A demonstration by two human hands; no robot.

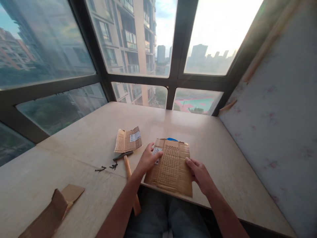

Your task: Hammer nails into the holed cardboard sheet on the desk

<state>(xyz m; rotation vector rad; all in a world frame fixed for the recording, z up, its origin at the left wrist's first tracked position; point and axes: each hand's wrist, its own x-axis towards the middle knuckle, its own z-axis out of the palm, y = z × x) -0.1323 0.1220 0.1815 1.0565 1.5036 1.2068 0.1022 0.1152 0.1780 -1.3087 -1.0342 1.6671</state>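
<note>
Fingers (pixel 155 151) of the left hand (pixel 148 159) curl onto the cardboard sheet (pixel 170 168). The right hand (pixel 201 175) clasps the opposite edge, thumb on top.

The sheet lies flat at the near edge of the table (pixel 223 148).

Judged step: squaring the sheet in place. The next move calls for freeing one hand; the hammer (pixel 128 165) lies just left.

A blue object (pixel 172 139) beneath the sheet is mostly hidden. The sheet's print is illegible.

Pale ledge (pixel 210 138): 3 cardboard pieces (pixel 170 167), hammer (pixel 128 168), nails (pixel 106 167).

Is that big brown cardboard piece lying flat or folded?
Flat: the brown cardboard sheet lies spread, unfolded, on the beige table.
</note>
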